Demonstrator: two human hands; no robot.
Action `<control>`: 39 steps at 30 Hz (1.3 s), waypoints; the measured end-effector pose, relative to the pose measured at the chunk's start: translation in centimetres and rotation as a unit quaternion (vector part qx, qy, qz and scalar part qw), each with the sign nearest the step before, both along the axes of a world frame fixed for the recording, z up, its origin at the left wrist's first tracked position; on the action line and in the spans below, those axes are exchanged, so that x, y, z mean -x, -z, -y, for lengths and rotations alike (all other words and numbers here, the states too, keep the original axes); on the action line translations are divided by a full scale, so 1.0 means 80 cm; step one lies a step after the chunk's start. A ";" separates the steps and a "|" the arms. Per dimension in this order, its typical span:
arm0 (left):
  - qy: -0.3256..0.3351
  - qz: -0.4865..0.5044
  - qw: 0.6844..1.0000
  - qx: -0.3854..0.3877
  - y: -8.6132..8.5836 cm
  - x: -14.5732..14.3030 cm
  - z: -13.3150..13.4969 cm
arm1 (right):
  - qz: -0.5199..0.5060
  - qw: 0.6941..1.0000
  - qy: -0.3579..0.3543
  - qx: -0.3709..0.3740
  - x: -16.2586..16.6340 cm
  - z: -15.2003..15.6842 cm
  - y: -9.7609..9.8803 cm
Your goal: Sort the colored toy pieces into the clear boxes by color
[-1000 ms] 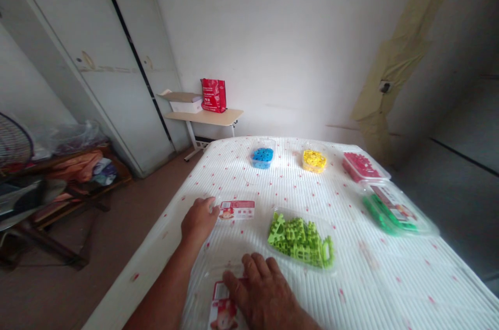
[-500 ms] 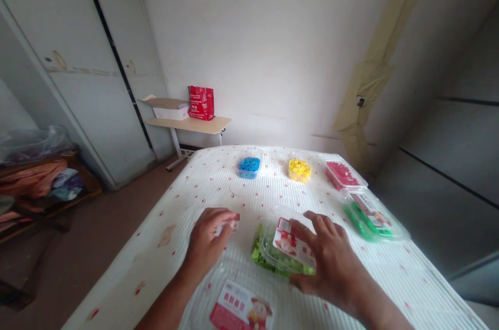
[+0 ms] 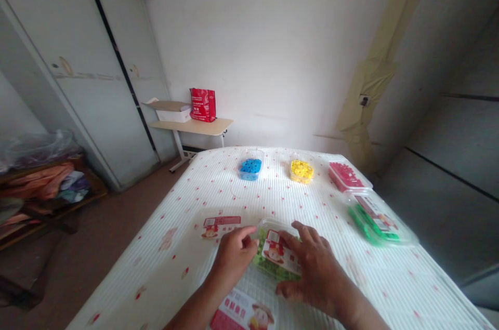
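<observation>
A clear plastic box of light green pieces (image 3: 268, 271) stands in front of me, with a labelled clear lid (image 3: 274, 248) over it. My right hand (image 3: 315, 270) grips its right side, the thumb at the near edge and the fingers over the lid. At the left rim, my left hand (image 3: 237, 251) holds the box with bent fingers. Left of that hand lies a clear plastic piece with a red-and-white label (image 3: 221, 226). Another clear plastic piece, its label (image 3: 245, 311) showing, lies nearest me, partly under my left forearm.
Open boxes of blue pieces (image 3: 250, 168) and yellow pieces (image 3: 301, 170) stand at the table's far side. To the right are a box of pink pieces (image 3: 348, 176) and a lidded box of green pieces (image 3: 364, 223). A patterned white cloth (image 3: 163, 267) covers the table.
My left hand has moved right, from beside the left label to the box's rim. The lid, tilted and offset before, now lies flatter over the light green pieces. My right hand shifted slightly left.
</observation>
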State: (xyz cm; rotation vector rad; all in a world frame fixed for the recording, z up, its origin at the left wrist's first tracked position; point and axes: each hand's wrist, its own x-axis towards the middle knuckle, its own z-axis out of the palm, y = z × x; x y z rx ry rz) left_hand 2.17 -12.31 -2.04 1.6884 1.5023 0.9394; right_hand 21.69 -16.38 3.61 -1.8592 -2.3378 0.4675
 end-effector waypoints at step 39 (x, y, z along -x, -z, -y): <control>-0.013 -0.188 0.980 -0.058 0.012 -0.009 0.020 | -0.299 0.941 0.156 -0.030 -0.070 -0.028 0.041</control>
